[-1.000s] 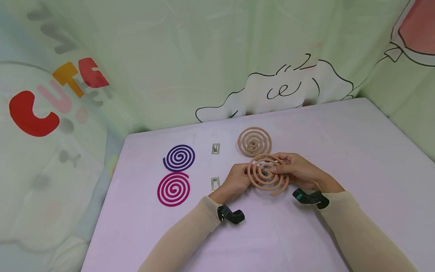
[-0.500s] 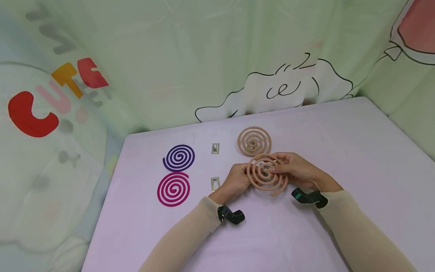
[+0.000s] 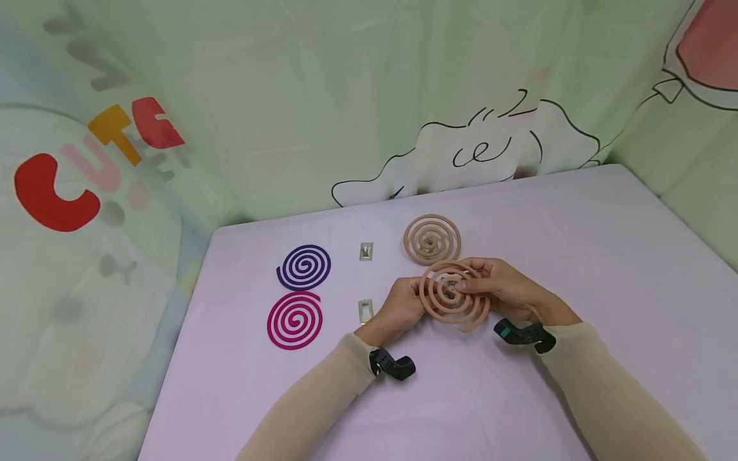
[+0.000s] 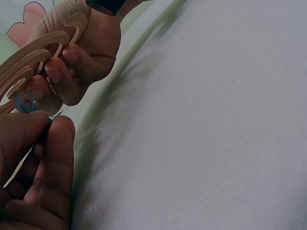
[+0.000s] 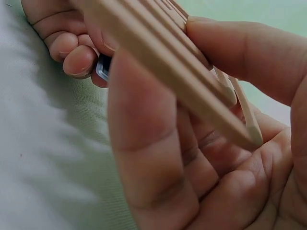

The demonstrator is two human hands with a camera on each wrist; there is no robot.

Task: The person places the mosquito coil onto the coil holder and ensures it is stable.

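In the head view my right hand [image 3: 513, 291] holds a tan mosquito coil [image 3: 451, 294] tilted above the table, its thumb on top near the centre and its fingers underneath. My left hand [image 3: 399, 307] reaches under the same coil. The left wrist view shows its thumb and index finger pinching a thin metal coil stand [image 4: 28, 103], whose prong is at the coil's centre; whether it is lodged there I cannot tell. Behind the hands lies a second tan coil [image 3: 431, 239] with metal showing at its middle.
On the left of the lilac table [image 3: 242, 397] lie a purple coil [image 3: 303, 267] and a magenta coil [image 3: 295, 321]. Two flat metal stands, a far stand [image 3: 366, 251] and a near stand [image 3: 366, 311], lie between those coils and the hands. A printed curtain [image 3: 311, 96] hangs behind.
Both hands keep their hold on the tan coil and the metal stand, with only slight shifts. Everything on the table stays in place.
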